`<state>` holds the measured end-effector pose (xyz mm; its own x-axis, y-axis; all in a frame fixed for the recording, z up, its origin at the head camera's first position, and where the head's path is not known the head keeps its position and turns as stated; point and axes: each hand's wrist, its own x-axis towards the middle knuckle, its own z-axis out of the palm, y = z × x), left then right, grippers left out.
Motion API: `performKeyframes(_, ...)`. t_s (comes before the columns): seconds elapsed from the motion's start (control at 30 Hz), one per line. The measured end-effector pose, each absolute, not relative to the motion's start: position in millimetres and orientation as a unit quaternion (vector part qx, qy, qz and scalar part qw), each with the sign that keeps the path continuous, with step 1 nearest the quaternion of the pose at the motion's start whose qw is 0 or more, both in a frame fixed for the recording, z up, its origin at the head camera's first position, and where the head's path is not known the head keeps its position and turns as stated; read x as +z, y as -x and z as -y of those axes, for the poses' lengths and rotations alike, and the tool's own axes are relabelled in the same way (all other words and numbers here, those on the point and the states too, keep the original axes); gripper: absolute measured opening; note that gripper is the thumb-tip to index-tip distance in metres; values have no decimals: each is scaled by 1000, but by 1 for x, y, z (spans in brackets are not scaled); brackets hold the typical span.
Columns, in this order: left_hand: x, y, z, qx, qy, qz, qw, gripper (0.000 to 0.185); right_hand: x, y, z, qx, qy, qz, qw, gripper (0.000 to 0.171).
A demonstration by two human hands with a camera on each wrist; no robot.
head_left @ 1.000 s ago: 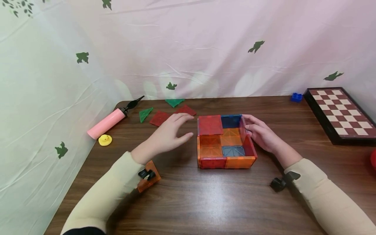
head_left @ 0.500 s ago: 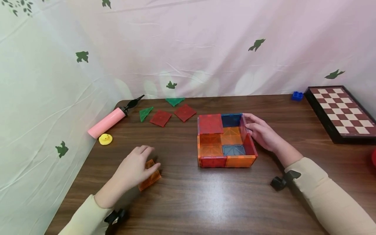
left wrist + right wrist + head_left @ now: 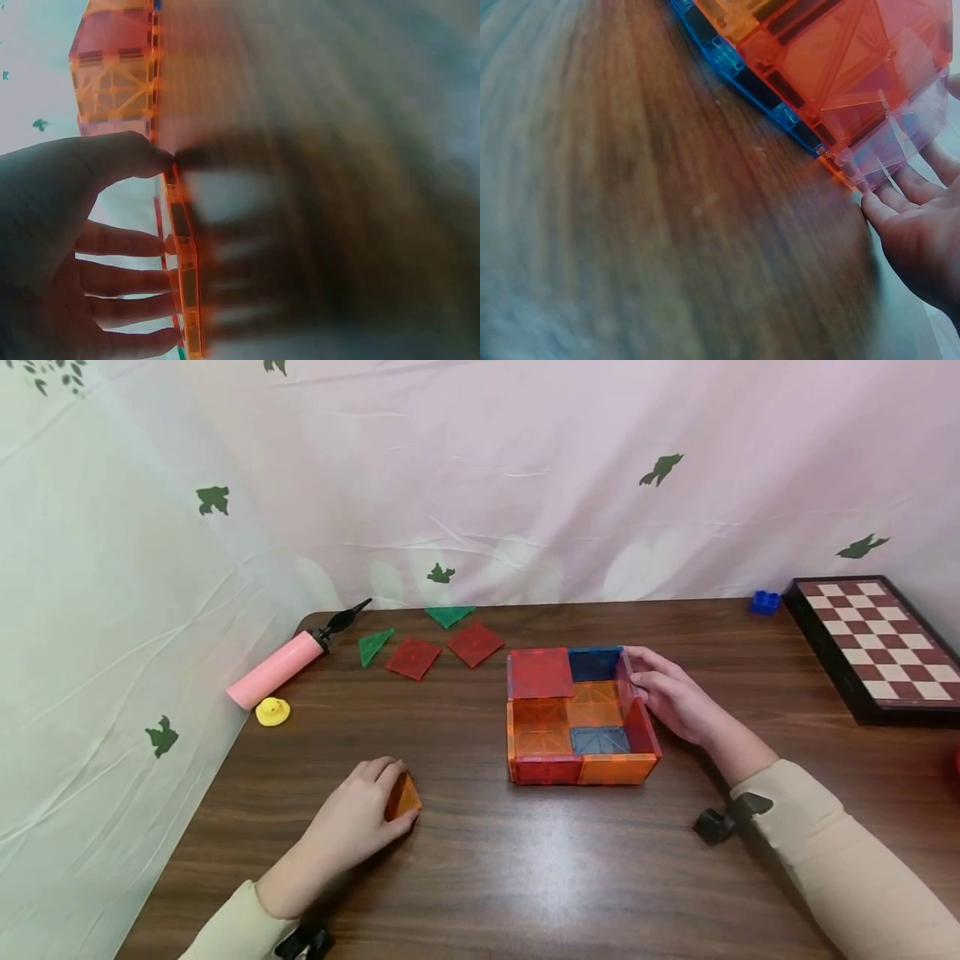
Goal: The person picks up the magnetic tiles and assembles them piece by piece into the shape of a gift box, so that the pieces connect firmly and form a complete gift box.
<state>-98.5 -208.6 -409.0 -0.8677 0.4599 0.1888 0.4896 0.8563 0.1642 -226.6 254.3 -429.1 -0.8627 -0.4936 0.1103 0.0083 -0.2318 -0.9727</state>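
Observation:
An orange square magnetic tile is pinched by my left hand near the table's front left. In the left wrist view, the thumb lies at one end of this tile and the fingers along its far side. To the right stands a low open box of magnetic tiles, with red, orange and blue walls. A red tile covers its back left corner. My right hand holds the box at its back right wall. In the right wrist view, its fingertips touch a clear pink tile.
Two red square tiles and two green triangle tiles lie at the back. A pink hand pump and a yellow rubber duck sit left. A blue building block and a chessboard are at the right.
My left hand has moved from beside the box back toward the front left and taken hold of the orange tile, which is now tilted. My right hand has stayed at the box.

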Motion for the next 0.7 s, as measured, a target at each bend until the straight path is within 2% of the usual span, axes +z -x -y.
performKeyframes(0.27,-388,120,193,-154,257,952,63,56,-429,225,-254,-759,195,-597,173,40)
performKeyframes(0.4,-364,138,183,-199,259,941,90,58,-427,224,-254,-747,194,-610,181,47)
performKeyframes(0.53,-345,161,159,-226,297,920,118,58,-426,218,-258,-728,195,-626,201,59)
performKeyframes(0.7,-326,194,113,-225,366,896,110,56,-423,208,-263,-705,200,-641,229,69)
